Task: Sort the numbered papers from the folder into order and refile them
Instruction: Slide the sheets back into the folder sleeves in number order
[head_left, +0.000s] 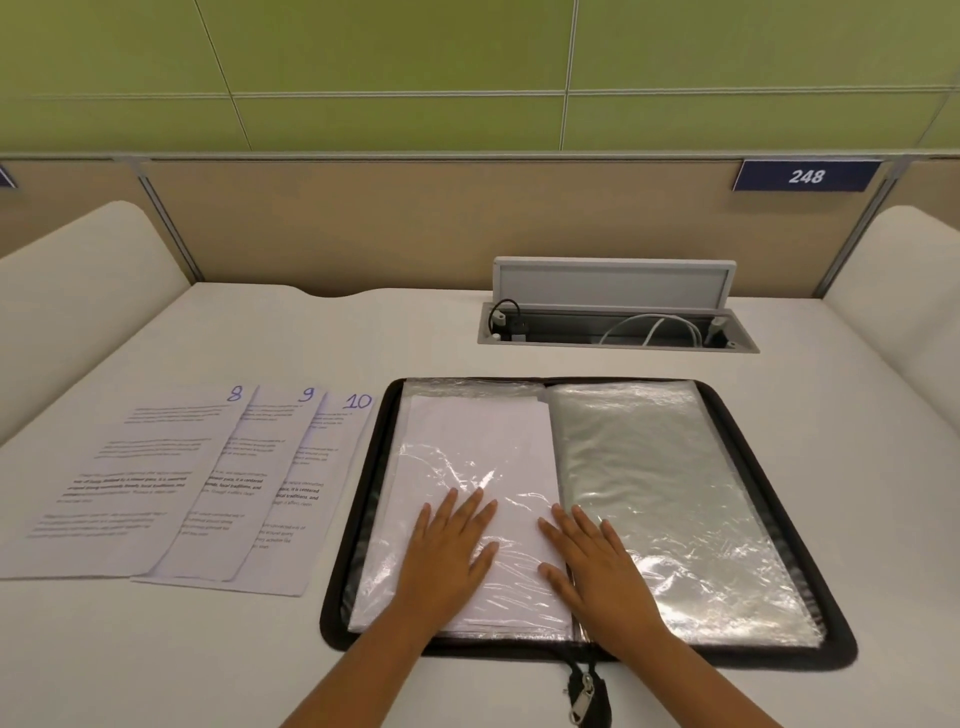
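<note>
Folder (810, 545) under both flat hands (447, 561).

Black zip folder (769, 525) lying open, clear sleeves showing, left one holding white sheets. Papers 8 (130, 483), 9 (244, 483), 10 (306, 493) lying fanned, overlapping, just left of it.

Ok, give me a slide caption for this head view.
Both hands, left and right, flat on the open folder; papers 8, 9, 10 fanned beside it.
</note>
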